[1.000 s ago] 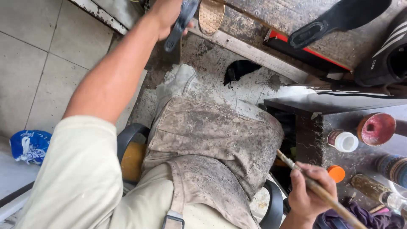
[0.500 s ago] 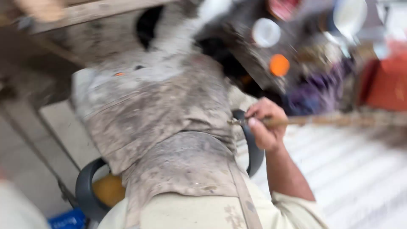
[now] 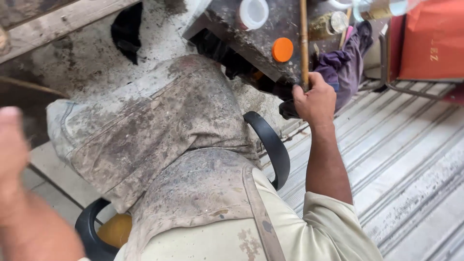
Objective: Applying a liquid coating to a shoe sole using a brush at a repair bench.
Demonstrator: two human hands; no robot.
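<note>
My right hand (image 3: 315, 99) is closed around a thin wooden stick (image 3: 304, 34) that runs up across a dark workbench (image 3: 232, 19). An orange lid (image 3: 282, 49) and a white lid (image 3: 253, 12) lie on the bench beside the stick. My left hand (image 3: 12, 145) is a blur at the left edge, near the camera; nothing shows in it. A stained, dirty apron (image 3: 164, 140) covers my lap in the middle of the view.
I sit on a black chair (image 3: 273, 145) with a yellow seat. A purple cloth (image 3: 345, 63) hangs by the bench, a red container (image 3: 427, 41) stands at the top right. A ribbed metal sheet (image 3: 406, 179) lies on the right, a wooden plank (image 3: 53, 21) at the top left.
The view has swung to the right. My left arm has come back from the upper shelf to the left edge. My right hand has lifted the stick upright against the bench.
</note>
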